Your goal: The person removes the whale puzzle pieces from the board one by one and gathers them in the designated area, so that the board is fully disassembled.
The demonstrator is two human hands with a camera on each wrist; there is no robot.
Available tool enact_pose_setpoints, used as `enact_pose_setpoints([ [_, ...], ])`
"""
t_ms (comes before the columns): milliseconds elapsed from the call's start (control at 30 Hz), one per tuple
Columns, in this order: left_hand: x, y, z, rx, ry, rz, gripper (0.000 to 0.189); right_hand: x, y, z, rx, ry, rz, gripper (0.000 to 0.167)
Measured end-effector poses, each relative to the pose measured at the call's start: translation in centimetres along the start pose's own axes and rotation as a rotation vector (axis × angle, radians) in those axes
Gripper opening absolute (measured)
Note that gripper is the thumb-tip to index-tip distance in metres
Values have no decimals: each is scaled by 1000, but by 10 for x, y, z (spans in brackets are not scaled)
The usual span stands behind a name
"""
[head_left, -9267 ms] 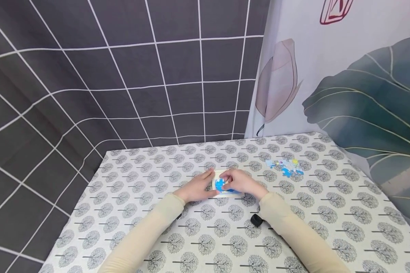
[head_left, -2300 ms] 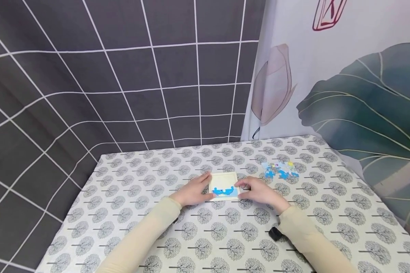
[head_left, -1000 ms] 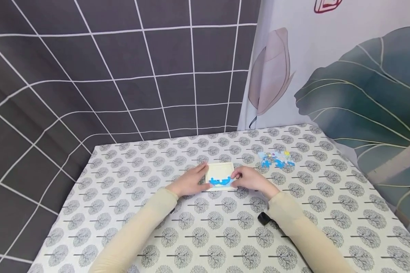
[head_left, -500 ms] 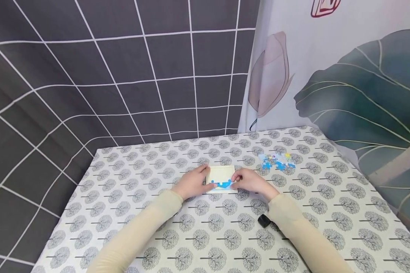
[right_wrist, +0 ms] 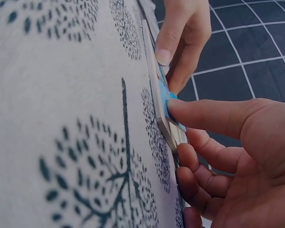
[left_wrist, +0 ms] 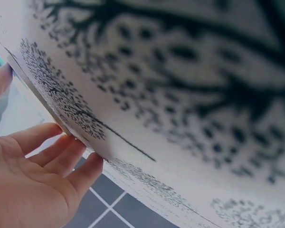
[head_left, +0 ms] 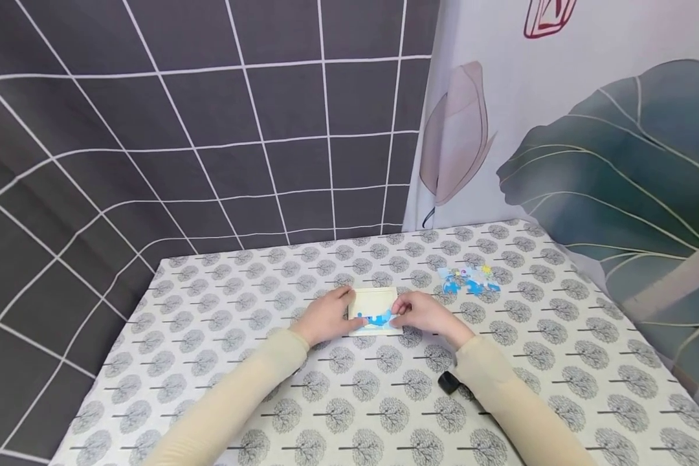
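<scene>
A cream puzzle tray (head_left: 375, 296) lies flat on the table, with blue puzzle pieces (head_left: 377, 320) along its near side. My left hand (head_left: 324, 318) rests at the tray's left edge. Its thumb presses on the pieces at the near left corner; in the left wrist view, the fingertips (left_wrist: 96, 164) touch the tray's side and the cloth. At the near right corner my right hand (head_left: 426, 314) pinches a light-blue puzzle piece (right_wrist: 170, 108), which sits slightly tilted over the tray's rim in the right wrist view. How far it fits in is hidden by the fingers.
Several loose puzzle pieces (head_left: 470, 281), blue with a yellow sun, lie to the right beyond the tray. Tree-patterned cloth (head_left: 332, 395) covers the table. A dark checked curtain (head_left: 291, 162) hangs behind, and a floral curtain (head_left: 606, 168) stands at the right.
Earlier my right hand worked over the tray's middle; since then it has shifted to the near right corner. In the last second the left thumb has slid further in over the pieces.
</scene>
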State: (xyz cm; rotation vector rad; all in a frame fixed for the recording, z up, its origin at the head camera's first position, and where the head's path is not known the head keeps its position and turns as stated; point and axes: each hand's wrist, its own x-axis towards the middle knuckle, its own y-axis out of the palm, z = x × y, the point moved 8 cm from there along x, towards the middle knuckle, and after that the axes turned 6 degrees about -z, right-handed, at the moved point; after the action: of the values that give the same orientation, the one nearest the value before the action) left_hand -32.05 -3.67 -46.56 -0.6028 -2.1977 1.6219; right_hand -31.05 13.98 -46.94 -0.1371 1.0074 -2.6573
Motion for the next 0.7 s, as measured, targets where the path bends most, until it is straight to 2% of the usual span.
enact_pose_setpoints([
  [333,-2,6,-2,-3,0,-18,82,-5,2,-5,72,-32,40,17],
  [533,-1,2,-1,-8,3,-27,81,-3,0,-4,100,-67,54,16],
  [700,-1,2,-1,-11,15,-24,82,-4,0,-5,142,-42,58,16],
])
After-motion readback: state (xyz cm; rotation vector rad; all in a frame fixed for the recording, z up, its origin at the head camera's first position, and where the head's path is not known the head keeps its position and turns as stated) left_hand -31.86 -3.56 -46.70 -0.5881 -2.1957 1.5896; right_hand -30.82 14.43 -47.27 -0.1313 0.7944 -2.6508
